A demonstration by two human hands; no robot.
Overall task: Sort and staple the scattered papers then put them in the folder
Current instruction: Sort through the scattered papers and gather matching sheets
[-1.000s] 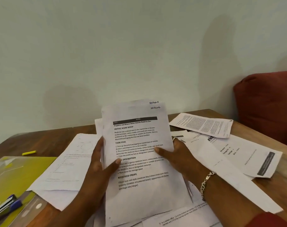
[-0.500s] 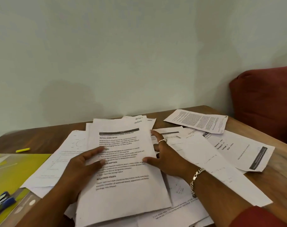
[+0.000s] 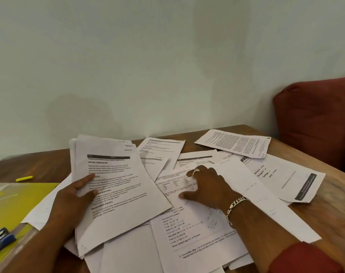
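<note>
Left hand (image 3: 75, 196) gripping a small stack of printed sheets (image 3: 116, 186), thumb curled over the top page, stack lifted at a tilt above scattered papers (image 3: 191, 229) on a wooden table (image 3: 341, 209). Right hand (image 3: 205, 186), fingers spread and straight, pressing flat on a loose sheet with a table (image 3: 177, 184). Yellow folder (image 3: 16, 203) at far left, stapler (image 3: 0, 238) lying on it.

Scattered papers (image 3: 189, 229) spread across the middle of the surface (image 3: 29, 164), a held stack of sheets (image 3: 112, 184) laid over their left part, folder (image 3: 16, 201) at the left edge, stapler (image 3: 1, 238) on its near end, cushion (image 3: 315, 123) at far right.
</note>
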